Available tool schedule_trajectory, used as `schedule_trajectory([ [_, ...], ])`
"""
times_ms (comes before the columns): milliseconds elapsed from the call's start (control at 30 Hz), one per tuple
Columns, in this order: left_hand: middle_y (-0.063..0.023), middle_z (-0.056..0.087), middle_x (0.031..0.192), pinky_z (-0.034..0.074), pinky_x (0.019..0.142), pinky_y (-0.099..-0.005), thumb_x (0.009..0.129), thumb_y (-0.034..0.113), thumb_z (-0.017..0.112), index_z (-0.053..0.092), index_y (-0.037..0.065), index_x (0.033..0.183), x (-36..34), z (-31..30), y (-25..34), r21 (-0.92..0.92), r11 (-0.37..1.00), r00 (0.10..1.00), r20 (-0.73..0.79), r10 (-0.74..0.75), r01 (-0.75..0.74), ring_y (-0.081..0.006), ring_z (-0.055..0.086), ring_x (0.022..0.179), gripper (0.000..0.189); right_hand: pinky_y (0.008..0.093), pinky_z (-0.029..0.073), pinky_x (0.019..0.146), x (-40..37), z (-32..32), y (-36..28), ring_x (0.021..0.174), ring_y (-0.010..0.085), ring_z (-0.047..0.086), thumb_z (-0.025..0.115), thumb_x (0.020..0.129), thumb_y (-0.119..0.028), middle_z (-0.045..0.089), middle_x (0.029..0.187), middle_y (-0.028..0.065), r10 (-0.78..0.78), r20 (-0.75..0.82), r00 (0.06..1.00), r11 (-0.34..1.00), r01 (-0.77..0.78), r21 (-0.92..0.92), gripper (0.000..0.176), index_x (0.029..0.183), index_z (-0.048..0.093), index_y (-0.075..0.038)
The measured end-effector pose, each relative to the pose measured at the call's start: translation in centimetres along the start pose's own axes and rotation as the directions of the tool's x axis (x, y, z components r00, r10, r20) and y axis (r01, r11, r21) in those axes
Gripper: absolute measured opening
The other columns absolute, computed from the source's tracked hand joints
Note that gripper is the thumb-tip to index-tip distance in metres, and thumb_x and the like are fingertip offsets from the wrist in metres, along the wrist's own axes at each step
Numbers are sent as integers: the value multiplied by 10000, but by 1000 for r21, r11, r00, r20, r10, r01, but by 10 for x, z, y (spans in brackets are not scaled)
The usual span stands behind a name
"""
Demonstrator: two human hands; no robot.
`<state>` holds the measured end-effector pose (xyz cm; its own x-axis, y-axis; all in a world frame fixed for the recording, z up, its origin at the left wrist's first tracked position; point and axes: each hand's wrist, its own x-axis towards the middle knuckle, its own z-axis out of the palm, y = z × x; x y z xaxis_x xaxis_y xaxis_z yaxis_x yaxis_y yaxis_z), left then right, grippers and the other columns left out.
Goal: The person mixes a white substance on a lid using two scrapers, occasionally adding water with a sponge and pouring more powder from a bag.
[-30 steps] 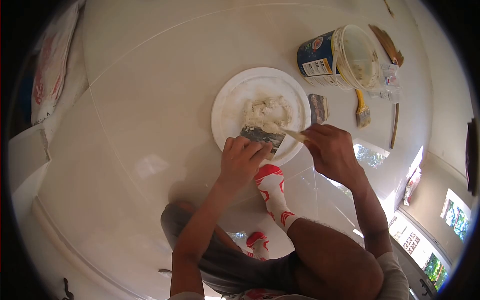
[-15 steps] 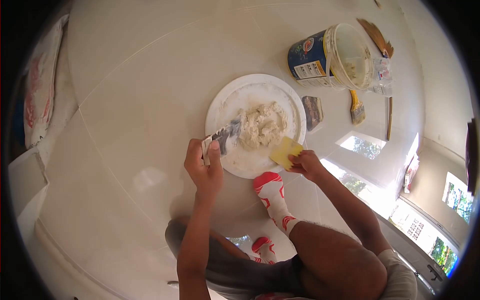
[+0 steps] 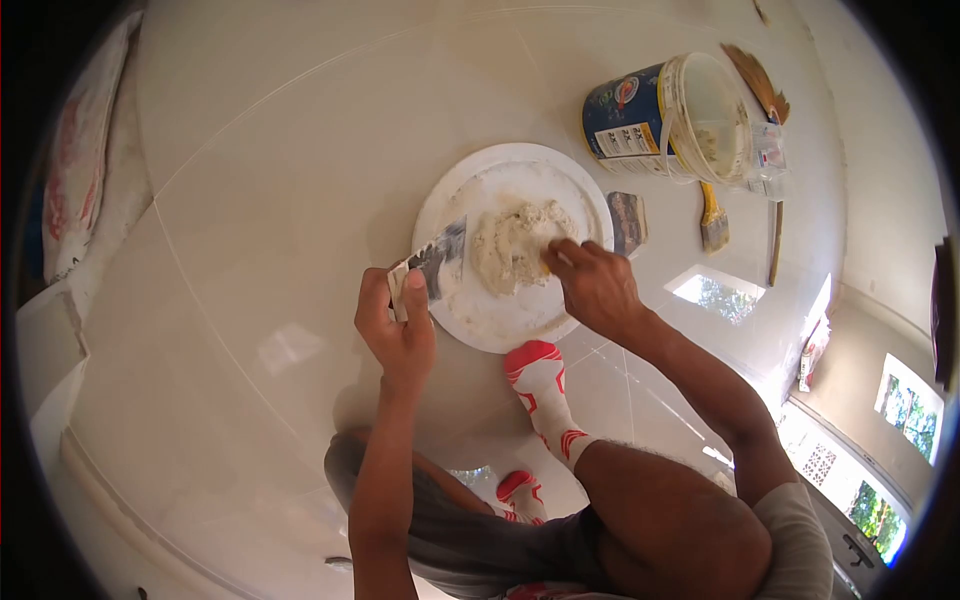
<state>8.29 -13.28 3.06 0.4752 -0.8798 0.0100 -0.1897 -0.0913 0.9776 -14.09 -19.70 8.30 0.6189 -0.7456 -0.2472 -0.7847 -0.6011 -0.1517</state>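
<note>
My left hand (image 3: 402,330) grips a putty knife (image 3: 438,262), its metal blade smeared and its tip over the left part of a round white lid-like plate (image 3: 462,328). A lumpy mound of off-white putty (image 3: 505,255) lies in the middle of that plate. My right hand (image 3: 600,288) is at the right side of the mound, fingers pinched on a yellow spreader. Only a sliver of the spreader (image 3: 546,262) shows beside the fingertips; the hand hides most of it.
A blue-labelled bucket (image 3: 625,115) lies tipped on the tiled floor, with a clear plastic container (image 3: 768,160) by its mouth. Nearby are a smeared flat block (image 3: 627,224), a yellow-handled paintbrush (image 3: 714,228), a stick (image 3: 776,245) and a straw brush (image 3: 755,78). My socked foot (image 3: 540,375) touches near the plate's edge.
My right hand has moved up and inward from the plate's lower right edge to the putty, turning the spreader mostly out of sight. My left hand has shifted slightly left with the putty knife.
</note>
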Motion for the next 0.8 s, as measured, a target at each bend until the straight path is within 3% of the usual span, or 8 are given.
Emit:
schedule_trajectory([
  [167, -35, 432, 651, 321, 511, -260, 879, 212, 582, 533, 0, 767, 2, 5, 3, 21, 1000, 1000, 22, 22, -23, -117, 406, 572, 244, 312, 513, 616, -2, 17, 6, 707, 217, 604, 596, 701, -38, 603, 906, 62, -162, 255, 953, 974, 195, -112, 236, 933, 634, -59],
  [267, 49, 373, 656, 260, 502, -201, 899, 226, 579, 463, 38, 706, 4, 1, 0, -25, 1000, 999, -41, 10, -11, -44, 312, 582, 293, 386, 477, 573, -23, 3, 32, 684, 307, 604, 595, 732, -50, 624, 771, 162, 308, 117, 944, 881, -330, 340, 158, 877, 652, -27],
  [367, 6, 541, 780, 380, 593, -236, 904, 233, 551, 569, 5, 883, 4, -4, -4, -343, 885, 946, 37, -322, 314, -91, 465, 647, 230, 304, 473, 502, -70, 30, 72, 601, 123, 576, 623, 771, -53, 610, 723, 84, 674, 466, 573, 128, -713, 690, 186, 923, 625, 54],
  [433, 10, 568, 907, 416, 716, -238, 909, 247, 543, 555, 9, 993, 5, 5, -18, -709, 489, 805, 189, -563, 509, -88, 519, 784, 252, 282, 471, 491, -72, 41, 78, 583, 124, 558, 624, 779, -47, 613, 741, 74, 687, 554, 470, -135, -667, 733, 175, 915, 619, 63],
  [533, -12, 564, 975, 421, 823, -256, 899, 216, 531, 524, 18, 1071, -6, 15, -39, -764, 377, 766, 229, -601, 524, -103, 538, 919, 262, 275, 452, 478, -25, 49, 83, 567, 114, 540, 625, 781, -48, 602, 717, 65, 684, 492, 539, -63, -628, 776, 174, 920, 617, 57],
  [667, -24, 564, 1009, 438, 839, -274, 885, 181, 518, 514, 26, 1100, -11, 17, -53, -811, 294, 743, 236, -626, 505, -123, 551, 949, 265, 303, 463, 523, 58, 17, 70, 580, 215, 601, 622, 720, -65, 624, 693, 118, 509, 252, 823, 692, -565, 448, 134, 819, 639, 24],
  [700, -28, 563, 1017, 441, 847, -278, 878, 169, 513, 510, 27, 1112, -11, 16, -52, -810, 289, 737, 240, -632, 511, -129, 553, 958, 273, 303, 463, 523, 62, 12, 51, 580, 215, 601, 622, 720, -65, 624, 693, 118, 510, 250, 823, 691, -565, 452, 134, 819, 639, 24],
  [800, -30, 565, 1017, 447, 845, -281, 875, 162, 510, 510, 32, 1113, -8, 16, -46, -822, 270, 718, 222, -660, 501, -131, 557, 957, 272, 352, 510, 625, 27, 14, -10, 708, 239, 598, 562, 672, 6, 604, 817, 107, -33, 124, 992, 996, 43, -82, 222, 890, 606, 8],
])
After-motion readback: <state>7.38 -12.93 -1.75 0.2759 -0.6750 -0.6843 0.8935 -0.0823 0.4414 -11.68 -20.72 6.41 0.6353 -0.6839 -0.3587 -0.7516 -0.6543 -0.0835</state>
